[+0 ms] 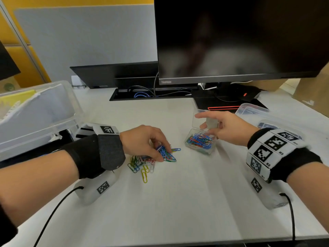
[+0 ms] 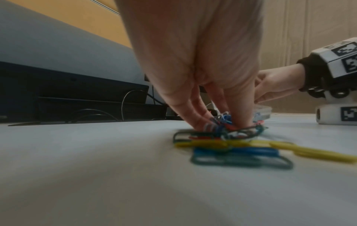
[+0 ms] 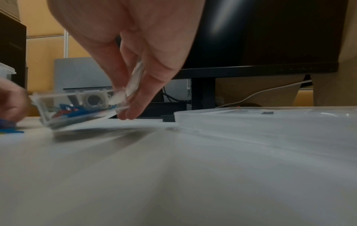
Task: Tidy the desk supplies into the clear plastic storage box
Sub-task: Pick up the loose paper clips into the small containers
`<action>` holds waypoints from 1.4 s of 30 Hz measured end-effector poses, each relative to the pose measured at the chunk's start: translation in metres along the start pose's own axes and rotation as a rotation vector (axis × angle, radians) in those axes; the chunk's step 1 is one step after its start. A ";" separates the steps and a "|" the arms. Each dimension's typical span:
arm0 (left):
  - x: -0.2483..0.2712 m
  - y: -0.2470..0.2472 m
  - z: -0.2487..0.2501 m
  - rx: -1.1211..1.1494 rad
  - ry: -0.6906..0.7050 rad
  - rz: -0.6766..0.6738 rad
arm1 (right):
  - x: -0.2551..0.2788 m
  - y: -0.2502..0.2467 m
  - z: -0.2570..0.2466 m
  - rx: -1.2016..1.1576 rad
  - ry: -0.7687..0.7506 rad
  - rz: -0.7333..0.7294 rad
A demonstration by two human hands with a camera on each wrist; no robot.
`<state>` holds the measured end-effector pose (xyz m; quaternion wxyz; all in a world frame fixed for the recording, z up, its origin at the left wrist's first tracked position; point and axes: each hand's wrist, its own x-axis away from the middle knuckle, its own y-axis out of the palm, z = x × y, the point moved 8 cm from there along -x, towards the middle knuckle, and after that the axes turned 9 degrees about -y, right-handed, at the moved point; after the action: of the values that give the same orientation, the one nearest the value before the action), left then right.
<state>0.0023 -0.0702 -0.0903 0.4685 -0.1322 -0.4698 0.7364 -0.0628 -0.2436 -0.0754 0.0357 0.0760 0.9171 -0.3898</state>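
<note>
Paper clips [image 1: 151, 160] in mixed colours lie in a loose heap on the white table [image 1: 169, 202], left of centre and near the person. The left hand [image 1: 142, 141] reaches down onto the heap, its fingers [image 2: 199, 122] curled and pinching a bunch at the far right edge of the pile. Just to the right stands a small clear clip case [image 1: 200, 143], already partly filled with clips; the right hand [image 1: 229, 129] pinches its raised hinged lid between thumb and fingers [image 3: 135, 105], and the right wrist view shows the case tipped, its right side lifted off the table. The step in hand looks like gathering loose clips into this little case. The next move probably calls for lifting the pinched bunch over the case's open mouth and dropping it cleanly, since clips tangle and stragglers may trail. A larger clear plastic storage box [image 1: 41, 113] sits at the far left, well apart.
</note>
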 end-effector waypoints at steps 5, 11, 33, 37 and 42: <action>-0.009 -0.005 0.004 -0.085 -0.017 0.097 | -0.001 0.007 -0.004 -0.062 -0.018 -0.021; -0.014 -0.037 0.025 0.084 0.086 0.399 | -0.002 0.009 -0.005 -0.015 -0.031 -0.047; -0.026 -0.005 0.071 -0.132 0.272 0.301 | -0.005 0.003 -0.001 -0.041 -0.033 0.035; -0.018 -0.020 0.037 -0.241 0.080 0.384 | -0.004 -0.002 0.003 -0.005 0.010 0.071; 0.003 -0.026 -0.020 -0.443 -0.427 0.310 | -0.003 -0.008 0.004 0.037 0.018 0.142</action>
<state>0.0276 -0.0533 -0.0786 0.2023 -0.1435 -0.6801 0.6899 -0.0608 -0.2521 -0.0723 0.0536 0.1448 0.9023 -0.4026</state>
